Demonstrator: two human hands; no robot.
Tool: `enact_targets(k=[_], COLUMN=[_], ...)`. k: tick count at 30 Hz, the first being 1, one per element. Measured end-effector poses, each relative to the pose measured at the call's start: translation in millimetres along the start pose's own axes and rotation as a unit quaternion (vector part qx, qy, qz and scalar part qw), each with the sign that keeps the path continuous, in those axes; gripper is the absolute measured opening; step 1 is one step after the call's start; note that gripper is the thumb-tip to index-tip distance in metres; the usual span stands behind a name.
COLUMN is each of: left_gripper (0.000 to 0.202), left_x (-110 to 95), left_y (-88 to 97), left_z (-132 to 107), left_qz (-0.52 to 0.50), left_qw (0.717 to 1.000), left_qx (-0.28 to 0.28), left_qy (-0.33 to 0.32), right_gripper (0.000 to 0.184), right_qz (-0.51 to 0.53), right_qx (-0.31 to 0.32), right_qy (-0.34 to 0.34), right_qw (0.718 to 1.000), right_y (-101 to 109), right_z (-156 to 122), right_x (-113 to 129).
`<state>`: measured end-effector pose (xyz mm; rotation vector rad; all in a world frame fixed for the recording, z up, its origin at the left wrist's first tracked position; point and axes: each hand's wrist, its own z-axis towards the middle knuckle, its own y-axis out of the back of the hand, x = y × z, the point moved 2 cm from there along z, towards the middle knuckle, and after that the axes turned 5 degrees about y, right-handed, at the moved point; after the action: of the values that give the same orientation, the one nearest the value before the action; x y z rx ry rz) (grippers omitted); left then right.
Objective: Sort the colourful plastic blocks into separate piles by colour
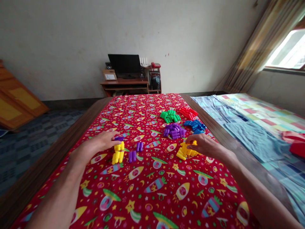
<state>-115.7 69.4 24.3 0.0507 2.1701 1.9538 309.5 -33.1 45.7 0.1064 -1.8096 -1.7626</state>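
At the middle of the frame, low over a printed red cloth (pixel 147 194), we hold our two hands well apart. Our left hand (pixel 97 145) is half open with the fingers stretched forward, and the fingertips (pixel 113 135) come onto a small purple block (pixel 119 138) lying crosswise; we cannot tell if they really have hold of it. Just below this block stands a group of yellow blocks (pixel 118 153), touching it, and the long axis of this group points away from us, toward the top of the frame. Our right hand (pixel 204 146) is curved and partly closed over a yellow heap (pixel 185 150), which lies slantwise and is much nearer to this hand than to the left one. Its fingers (pixel 194 140) touch the heap, but we cannot tell if they grip a piece.

Between the hands lie two small purple stacks (pixel 136 151). Farther up, right of centre, we see a purple pile (pixel 173 131), a blue pile (pixel 195 126), a green pile (pixel 169 116) and a red pile (pixel 188 113). Past the cloth, at upper middle of the frame, stands a wooden desk (pixel 124 83) with a black monitor (pixel 124 63). At right of the frame lies a checked bedsheet (pixel 252 133).
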Motion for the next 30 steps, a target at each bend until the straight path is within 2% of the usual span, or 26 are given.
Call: enact_targets(k=[2, 4, 7, 11, 13, 16, 19, 21, 23, 25, 27, 30], left_gripper=[0.053, 0.053, 0.052, 0.053, 0.045, 0.034, 0.043, 0.056, 0.063, 0.061, 0.053, 0.044], left_x=[1.8, -3.7, -13.9, -21.3, -25.5, -37.2, -56.2, -72.8, -93.0, -115.5, -137.1, -160.2], left_y=[-7.8, -12.0, -13.6, -15.1, -15.6, -13.6, -11.4, -13.8, -22.5, -36.8, -52.7, -70.1], left_z=[3.1, 5.0, 6.0, 6.3, 7.1, 7.6, 4.3, -0.2, -6.1, -13.3, -21.6, -34.3], left_qz=[-0.012, -0.019, -0.004, 0.015, -0.006, -0.093, -0.217, -0.304, -0.370, -0.398, -0.397, -0.353], left_qw=[0.999, 0.998, 0.999, 1.000, 1.000, 0.995, 0.973, 0.947, 0.919, 0.900, 0.896, 0.909], left_qx=[0.042, 0.053, 0.032, 0.005, -0.005, 0.002, 0.038, 0.062, 0.093, 0.117, 0.104, 0.050], left_qy=[-0.004, 0.004, 0.004, 0.002, -0.007, -0.039, -0.064, -0.081, -0.104, -0.135, -0.169, -0.216], right_gripper=[0.009, 0.009, 0.018, 0.025, 0.027, 0.030, 0.030, 0.029, 0.029, 0.028, 0.026, 0.022], right_qz=[-0.019, -0.029, -0.023, -0.005, -0.002, -0.011, -0.018, -0.009, 0.006, 0.016, 0.016, 0.002], right_qx=[-0.018, -0.052, -0.100, -0.107, -0.103, -0.114, -0.132, -0.117, -0.088, -0.066, -0.058, -0.046], right_qy=[0.012, 0.035, 0.067, 0.084, 0.091, 0.097, 0.101, 0.112, 0.126, 0.142, 0.160, 0.189], right_qw=[1.000, 0.998, 0.992, 0.991, 0.990, 0.989, 0.986, 0.987, 0.988, 0.988, 0.985, 0.981], right_y=[-0.2, 3.3, 10.6, 13.7, 12.5, 9.2, 4.6, 0.0, -5.5, -12.0, -20.0, -35.6], right_z=[-2.6, -5.8, -8.7, -7.2, -6.8, -7.7, -7.9, -6.7, -5.1, -4.1, -4.0, -4.6], right_x=[1.6, 6.1, 15.6, 25.6, 29.1, 32.0, 33.3, 35.7, 40.5, 47.2, 54.7, 65.5])
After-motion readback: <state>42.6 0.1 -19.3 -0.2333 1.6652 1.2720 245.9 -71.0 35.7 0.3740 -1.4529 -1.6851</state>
